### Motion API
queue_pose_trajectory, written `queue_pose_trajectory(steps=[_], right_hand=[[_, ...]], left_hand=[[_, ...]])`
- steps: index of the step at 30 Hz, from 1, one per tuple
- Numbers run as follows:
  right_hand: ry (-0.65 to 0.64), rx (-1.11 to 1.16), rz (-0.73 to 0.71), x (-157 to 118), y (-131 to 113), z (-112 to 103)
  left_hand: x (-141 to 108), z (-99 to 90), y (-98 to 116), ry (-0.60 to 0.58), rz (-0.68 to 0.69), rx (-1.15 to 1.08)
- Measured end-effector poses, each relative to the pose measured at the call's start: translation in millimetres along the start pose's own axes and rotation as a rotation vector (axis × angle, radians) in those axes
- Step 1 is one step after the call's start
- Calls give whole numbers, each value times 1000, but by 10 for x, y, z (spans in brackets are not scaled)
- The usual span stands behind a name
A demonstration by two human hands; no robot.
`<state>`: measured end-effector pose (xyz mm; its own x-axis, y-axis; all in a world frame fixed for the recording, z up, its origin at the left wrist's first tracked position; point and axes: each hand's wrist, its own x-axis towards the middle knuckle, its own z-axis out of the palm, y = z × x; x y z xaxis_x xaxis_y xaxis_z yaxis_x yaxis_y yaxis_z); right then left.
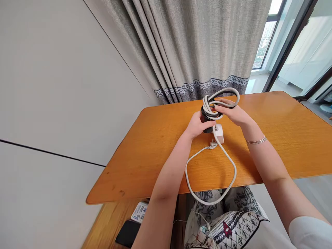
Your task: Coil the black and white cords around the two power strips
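A tangle of white and black cable is held above the wooden table, with a long loop sticking out to the upper right. My left hand grips its lower left side, around a black part. The fingers of my right hand are closed on the coils from the right. Below the bundle is a white power strip block, partly hidden. A white plug lies beside it. From there a white cord loops down past the table's front edge.
The wooden table spans the view. Behind it hangs a grey curtain, with a white wall on the left. Lower left, a black phone-like object and a white labelled item lie on a wooden surface.
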<state>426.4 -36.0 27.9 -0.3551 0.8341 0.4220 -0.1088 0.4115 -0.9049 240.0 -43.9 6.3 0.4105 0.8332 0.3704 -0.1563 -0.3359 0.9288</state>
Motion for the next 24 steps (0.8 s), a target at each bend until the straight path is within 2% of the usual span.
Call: queue_pose_trajectory(steps=[2,5,7,9,10,11,14,15,17,20,22,24], right_hand=[[163,-5,-50,45,99,9],[394,-64,-202,107,228,-74],[546,-96,-280,140,291,-183],[671,-85,-299,161,332,-323],[721,-72,-299,165,344,-401],[761,-61,-303,165,350,-482],[827,-57,-344,139,339,-728],[849,-61,-365,125,329,-804],[902,-84,-410,95,305,-931],[984,-123,-462,64,272,-1028],[1049,-117,-487,69,248,-1029],[1124,-96,-519,94,212,-1014]], left_hand=[[17,19,-36,32,24,25],[41,43,-109,116,4,46],[38,48,-135,184,-67,91],[11,47,-124,174,-166,219],[-10,45,-107,100,-227,323],[-32,44,-88,-25,-292,451],[-90,57,-45,-509,-482,896],[-100,67,-41,-617,-530,1034],[-109,96,-37,-695,-589,1254],[-126,163,18,-633,-613,1424],[-174,245,107,-618,-556,1406],[-263,376,208,-747,-434,1244]])
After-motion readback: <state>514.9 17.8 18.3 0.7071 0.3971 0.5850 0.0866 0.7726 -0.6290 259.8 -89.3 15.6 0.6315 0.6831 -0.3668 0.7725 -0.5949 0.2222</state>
